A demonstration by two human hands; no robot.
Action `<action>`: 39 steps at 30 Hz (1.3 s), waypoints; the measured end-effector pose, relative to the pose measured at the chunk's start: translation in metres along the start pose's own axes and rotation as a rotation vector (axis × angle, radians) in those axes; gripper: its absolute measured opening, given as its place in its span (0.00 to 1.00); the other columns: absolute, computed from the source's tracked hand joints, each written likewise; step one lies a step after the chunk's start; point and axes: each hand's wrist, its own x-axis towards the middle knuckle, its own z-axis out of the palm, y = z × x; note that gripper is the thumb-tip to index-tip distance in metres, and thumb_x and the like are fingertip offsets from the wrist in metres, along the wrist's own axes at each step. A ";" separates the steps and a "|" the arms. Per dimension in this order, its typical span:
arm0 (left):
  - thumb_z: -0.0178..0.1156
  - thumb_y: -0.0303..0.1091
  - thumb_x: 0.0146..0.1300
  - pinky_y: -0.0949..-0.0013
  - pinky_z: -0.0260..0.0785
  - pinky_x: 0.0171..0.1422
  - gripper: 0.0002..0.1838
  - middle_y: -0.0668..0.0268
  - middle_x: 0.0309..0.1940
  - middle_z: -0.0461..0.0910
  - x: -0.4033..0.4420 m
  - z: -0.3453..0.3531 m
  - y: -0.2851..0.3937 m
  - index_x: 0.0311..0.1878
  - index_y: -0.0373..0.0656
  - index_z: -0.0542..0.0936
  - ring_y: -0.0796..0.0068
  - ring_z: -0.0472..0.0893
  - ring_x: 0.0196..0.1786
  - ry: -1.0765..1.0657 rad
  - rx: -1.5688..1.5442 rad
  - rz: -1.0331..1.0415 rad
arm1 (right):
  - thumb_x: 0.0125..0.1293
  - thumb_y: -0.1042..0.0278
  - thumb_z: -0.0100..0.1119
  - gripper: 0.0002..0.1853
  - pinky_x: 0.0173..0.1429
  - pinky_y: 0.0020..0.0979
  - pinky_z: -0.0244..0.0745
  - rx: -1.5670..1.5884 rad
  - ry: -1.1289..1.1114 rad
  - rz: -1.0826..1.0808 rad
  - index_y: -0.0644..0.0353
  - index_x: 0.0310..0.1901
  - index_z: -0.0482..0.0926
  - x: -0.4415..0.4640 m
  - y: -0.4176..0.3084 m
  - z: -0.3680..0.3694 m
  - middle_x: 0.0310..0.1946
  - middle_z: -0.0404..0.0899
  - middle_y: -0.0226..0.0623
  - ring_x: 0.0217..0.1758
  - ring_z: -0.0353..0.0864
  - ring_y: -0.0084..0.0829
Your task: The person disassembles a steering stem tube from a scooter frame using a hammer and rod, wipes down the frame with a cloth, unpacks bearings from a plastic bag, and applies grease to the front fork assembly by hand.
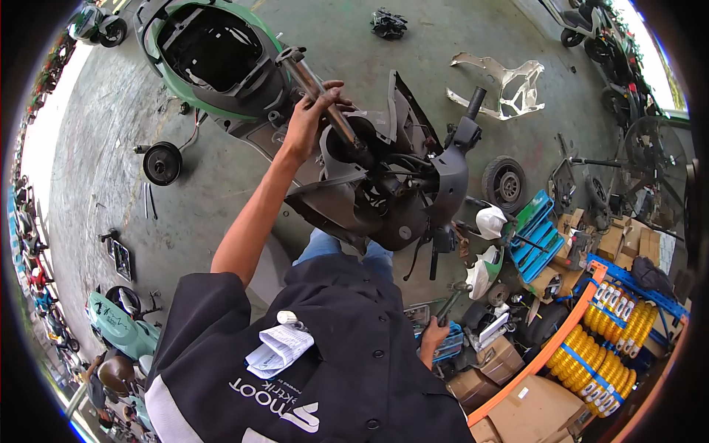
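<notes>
Nearest you, folded papers [279,351] poke out of your dark shirt [343,325]. Down at your side, your right hand [434,337] has its fingers curled round a long tool [451,301]; can't tell exactly what kind. Further out, your left hand [304,122] has its fingers wrapped over a metal tube [304,76], which sits tilted, lower end down in the front of the stripped scooter [450,184]. Past that, there's a loose wheel [506,184] on the floor [317,22], then a white frame piece [509,74] and a small black part [388,24].
</notes>
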 end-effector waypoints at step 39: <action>0.66 0.40 0.64 0.66 0.59 0.28 0.21 0.73 0.18 0.65 0.024 0.008 -0.043 0.23 0.41 0.67 0.81 0.64 0.24 0.262 0.188 0.161 | 0.71 0.54 0.61 0.21 0.13 0.21 0.60 -0.475 -0.748 -0.984 0.64 0.54 0.74 -0.090 -0.880 -0.043 0.21 0.64 0.23 0.13 0.61 0.13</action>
